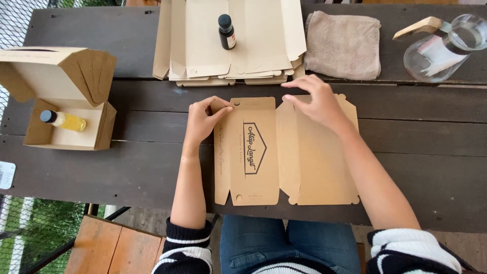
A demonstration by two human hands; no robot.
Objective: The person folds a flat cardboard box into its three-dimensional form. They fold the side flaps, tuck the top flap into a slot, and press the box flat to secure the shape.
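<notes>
Left hand [202, 121] fingers pinching flat cardboard box blank [264, 172] corner, right hand [317, 104] fingers spread, pressing its panel.

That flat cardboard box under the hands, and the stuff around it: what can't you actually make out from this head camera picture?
- Flat cardboard box: its upper right part lies under the right hand; the left hand covers its top left corner.
- Stack of flat boxes: cut off by the top edge.
- Glass jug: its far side runs off the right edge.
- Yellow bottle: too small to read.
</notes>
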